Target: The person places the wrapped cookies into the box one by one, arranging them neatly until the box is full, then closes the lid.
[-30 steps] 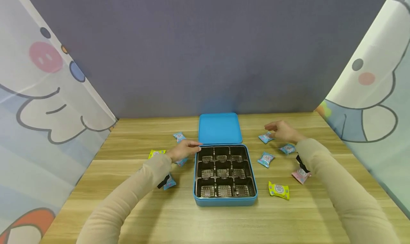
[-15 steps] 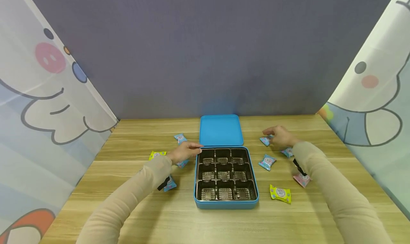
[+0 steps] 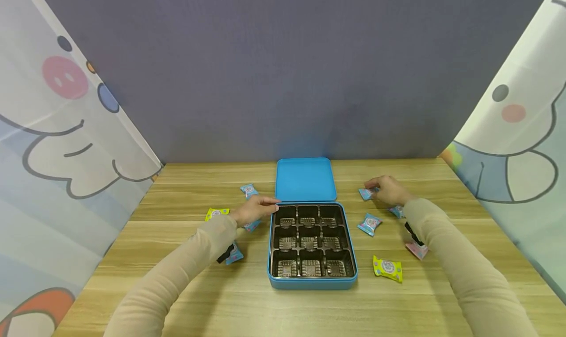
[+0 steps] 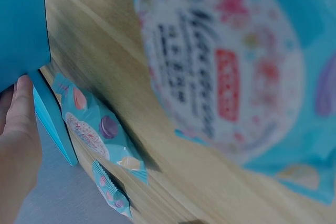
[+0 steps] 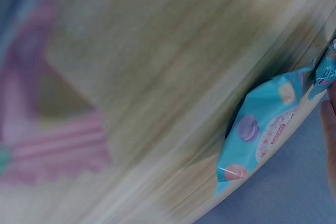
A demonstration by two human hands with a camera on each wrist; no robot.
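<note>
My left hand (image 3: pixel 255 210) rests at the back left corner of an open blue tin box (image 3: pixel 309 283), its fingers fairly straight against the rim. In the left wrist view a straight finger or thumb touches the blue wall. Inside the box lies a black tray (image 3: pixel 298 248) with several bare compartments. On the right, my right hand (image 3: pixel 390 190) holds a small blue snack packet (image 3: pixel 366 194) by its right end, fingers and thumb bent down around it. The right wrist view shows only fingertips (image 5: pixel 329 129) beside that packet (image 5: pixel 326 69) at the edge.
The blue lid (image 3: pixel 305 180) lies flat behind the box. Right of the box are another blue packet (image 3: pixel 369 224), a yellow packet (image 3: pixel 387 268) and a pink packet (image 3: pixel 417 250). Several more, including a yellow one (image 3: pixel 216 213), lie around the left forearm. A grey panel (image 3: pixel 283 81) stands behind.
My right hand has come down onto the far blue packet, and its fingers have closed around the packet's end. My left hand has stayed at the box corner.
</note>
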